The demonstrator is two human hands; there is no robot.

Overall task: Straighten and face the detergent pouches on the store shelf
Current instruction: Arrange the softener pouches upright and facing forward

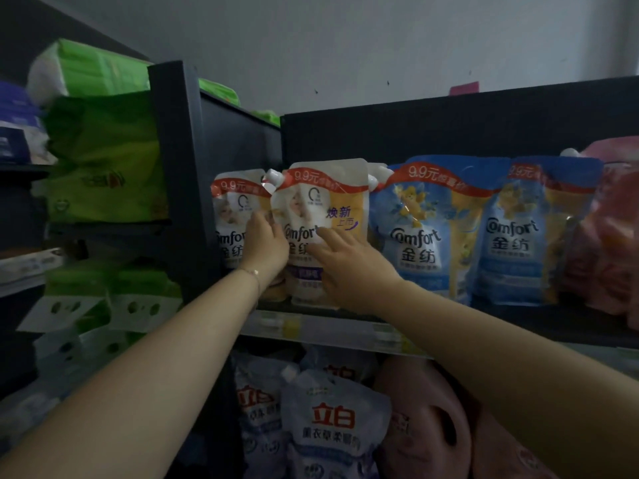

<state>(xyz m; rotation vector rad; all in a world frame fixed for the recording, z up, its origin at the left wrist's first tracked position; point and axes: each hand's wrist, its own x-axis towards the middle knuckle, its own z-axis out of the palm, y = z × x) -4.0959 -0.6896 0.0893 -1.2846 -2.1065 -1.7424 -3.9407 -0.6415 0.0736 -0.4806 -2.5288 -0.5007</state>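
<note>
Two white Comfort pouches stand upright at the left end of the dark shelf (518, 326). My left hand (264, 245) lies between them, its fingers curled round the left edge of the front white pouch (328, 205). The other white pouch (230, 216) stands just behind and to the left. With straight, spread fingers, my right hand (340, 266) presses flat on the front pouch's lower face. To the right stand two blue Comfort pouches (425, 229) (515, 236), facing forward.
Pink pouches (608, 236) fill the shelf's right end. A dark upright post (179, 174) borders the left, with green packs (103, 160) beyond it. Below the shelf lie white pouches with red lettering (332, 420) and pink jugs (425, 420).
</note>
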